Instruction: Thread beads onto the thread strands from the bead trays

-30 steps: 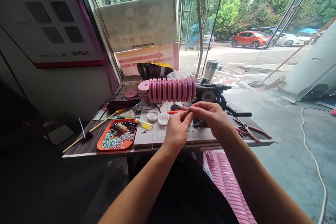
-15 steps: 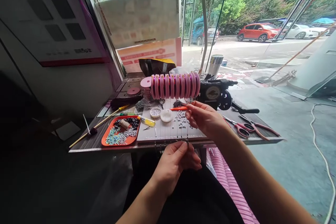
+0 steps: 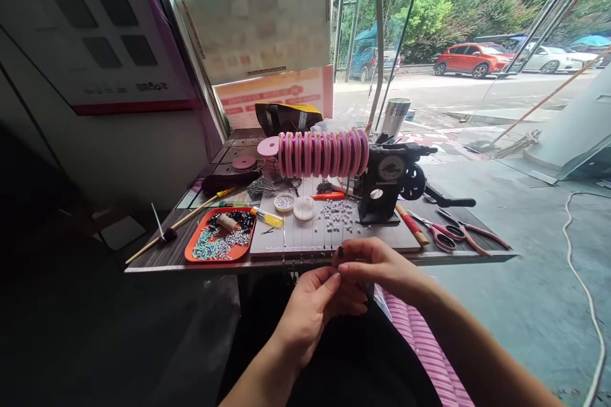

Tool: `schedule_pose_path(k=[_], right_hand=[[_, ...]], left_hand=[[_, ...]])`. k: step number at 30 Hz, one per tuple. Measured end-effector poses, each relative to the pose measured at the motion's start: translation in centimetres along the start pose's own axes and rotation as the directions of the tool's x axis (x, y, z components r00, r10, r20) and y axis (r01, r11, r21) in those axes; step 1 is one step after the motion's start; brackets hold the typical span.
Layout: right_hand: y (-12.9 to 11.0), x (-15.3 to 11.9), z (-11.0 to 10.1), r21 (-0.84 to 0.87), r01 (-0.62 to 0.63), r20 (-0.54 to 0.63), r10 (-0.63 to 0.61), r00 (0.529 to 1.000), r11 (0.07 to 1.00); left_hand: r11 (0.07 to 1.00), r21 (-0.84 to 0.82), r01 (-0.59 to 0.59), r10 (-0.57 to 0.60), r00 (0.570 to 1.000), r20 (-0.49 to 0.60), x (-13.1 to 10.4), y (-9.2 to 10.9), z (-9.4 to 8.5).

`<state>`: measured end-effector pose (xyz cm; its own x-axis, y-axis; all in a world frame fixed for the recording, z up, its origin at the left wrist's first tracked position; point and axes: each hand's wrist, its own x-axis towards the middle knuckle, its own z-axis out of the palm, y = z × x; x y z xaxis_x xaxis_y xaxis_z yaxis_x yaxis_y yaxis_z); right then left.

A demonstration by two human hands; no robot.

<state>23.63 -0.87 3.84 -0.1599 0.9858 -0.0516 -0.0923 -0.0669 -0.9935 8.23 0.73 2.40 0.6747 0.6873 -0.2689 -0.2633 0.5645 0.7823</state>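
Note:
Pink foam spools (image 3: 324, 154) stand in a row on a shaft above the table. Thin lines run down from them towards the table's front edge, some with small dark pieces on them. My left hand (image 3: 312, 305) is closed in a pinch at the lower end of one thin line. Just above it my right hand (image 3: 377, 264) is curled, its thumb meeting the left fingertips. By its index finger is a small dark piece (image 3: 340, 251) on the line. What lies between the fingertips is mostly hidden.
A black hand-cranked winder (image 3: 389, 172) holds the spools' right end. An orange tray (image 3: 191, 253) of beads, a yellow-handled cutter (image 3: 268, 219), a white lid (image 3: 304, 208), loose grey beads (image 3: 337, 216), scissors (image 3: 442, 236) and pliers (image 3: 475, 235) lie about. Pink foam tubes (image 3: 420, 343) lean below the table.
My right hand has come down and towards me, from just below the spools to my left hand. My left hand has stayed almost in place. The view has shifted slightly.

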Motion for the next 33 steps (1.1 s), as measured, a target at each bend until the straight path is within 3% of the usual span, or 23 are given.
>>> schedule_pose_path(k=[7, 16, 25, 33], right_hand=[[1.0, -0.2, 0.8, 0.206, -0.034, 0.078, 0.018, 0.997, 0.978], [0.8, -0.4, 1.3, 0.241, -0.013, 0.043, 0.003, 0.999, 0.971], [0.7, -0.7, 0.9, 0.218, -0.009, 0.012, 0.007, 1.000, 0.976], [1.4, -0.6, 1.1, 0.307, 0.034, -0.056, -0.018, 0.998, 0.951]], left_hand=[[0.979, 0.175, -0.102, 0.090, 0.993, 0.078, -0.2, 0.2, 0.0], [0.965, 0.235, -0.115, 0.089, 0.989, 0.120, -0.5, 0.9, 0.0], [0.981, 0.170, -0.091, 0.079, 0.994, 0.076, -0.7, 0.6, 0.3], [0.986, 0.148, -0.080, 0.073, 0.996, 0.052, -0.8, 0.5, 0.6]])
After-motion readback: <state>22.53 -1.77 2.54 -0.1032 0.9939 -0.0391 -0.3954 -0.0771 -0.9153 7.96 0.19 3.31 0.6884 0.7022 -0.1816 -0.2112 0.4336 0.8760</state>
